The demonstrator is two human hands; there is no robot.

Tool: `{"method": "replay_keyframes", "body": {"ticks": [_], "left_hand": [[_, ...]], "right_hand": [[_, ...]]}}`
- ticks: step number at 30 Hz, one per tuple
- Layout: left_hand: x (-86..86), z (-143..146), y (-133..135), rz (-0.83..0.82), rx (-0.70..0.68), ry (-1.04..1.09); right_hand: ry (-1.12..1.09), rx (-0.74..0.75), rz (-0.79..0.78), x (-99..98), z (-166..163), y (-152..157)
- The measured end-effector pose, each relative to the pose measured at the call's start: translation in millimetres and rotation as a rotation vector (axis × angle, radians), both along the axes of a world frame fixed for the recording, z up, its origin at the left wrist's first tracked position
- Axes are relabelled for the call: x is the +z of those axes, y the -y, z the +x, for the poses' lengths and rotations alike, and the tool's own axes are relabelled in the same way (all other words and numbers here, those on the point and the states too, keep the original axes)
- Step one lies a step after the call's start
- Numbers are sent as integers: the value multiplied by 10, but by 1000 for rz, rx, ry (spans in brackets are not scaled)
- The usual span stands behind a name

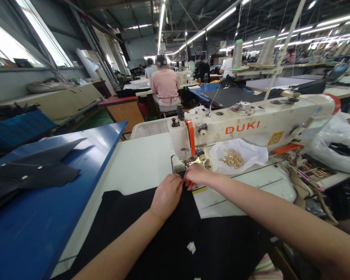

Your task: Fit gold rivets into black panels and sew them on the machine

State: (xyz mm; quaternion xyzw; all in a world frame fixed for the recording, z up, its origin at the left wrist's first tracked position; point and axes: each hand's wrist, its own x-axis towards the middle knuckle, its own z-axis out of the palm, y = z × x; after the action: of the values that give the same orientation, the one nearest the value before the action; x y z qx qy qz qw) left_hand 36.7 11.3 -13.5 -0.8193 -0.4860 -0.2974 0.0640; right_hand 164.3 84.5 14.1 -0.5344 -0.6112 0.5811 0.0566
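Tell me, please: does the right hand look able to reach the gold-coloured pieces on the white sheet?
Probably yes: the right hand is near the gold-coloured pieces, which lie uncovered on the white sheet, though it would first have to leave the black fabric.

One head-worn camera looks from above and behind the left hand [167, 195] and the right hand [197, 175], facing forward and down along both forearms [126, 240], near enough that the hands lie around the middle of the view. Its wide field takes in a blue table [86, 184] to the left of the left hand, a sewing machine [246, 121] just ahead of the right hand, and ceiling lights [221, 19] far beyond both.
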Motion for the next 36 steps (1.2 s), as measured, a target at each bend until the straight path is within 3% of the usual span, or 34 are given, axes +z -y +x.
{"method": "replay_keyframes", "body": {"ticks": [6, 12, 18, 25, 30, 36], "left_hand": [[-6, -11, 2, -2, 13, 38], [-26, -10, -22, -15, 17, 59], [-31, -4, -33, -37, 14, 78], [-2, 10, -29, -69, 14, 95], [4, 12, -25, -69, 17, 106], [-5, 16, -28, -84, 18, 124]], "right_hand": [[49, 53, 68, 56, 0, 11], [96, 134, 260, -11, 81, -7], [123, 201, 659, -3, 329, 230], [281, 449, 1201, -180, 442, 372], [279, 498, 1291, -231, 437, 329], [226, 503, 1292, -246, 454, 319]]}}
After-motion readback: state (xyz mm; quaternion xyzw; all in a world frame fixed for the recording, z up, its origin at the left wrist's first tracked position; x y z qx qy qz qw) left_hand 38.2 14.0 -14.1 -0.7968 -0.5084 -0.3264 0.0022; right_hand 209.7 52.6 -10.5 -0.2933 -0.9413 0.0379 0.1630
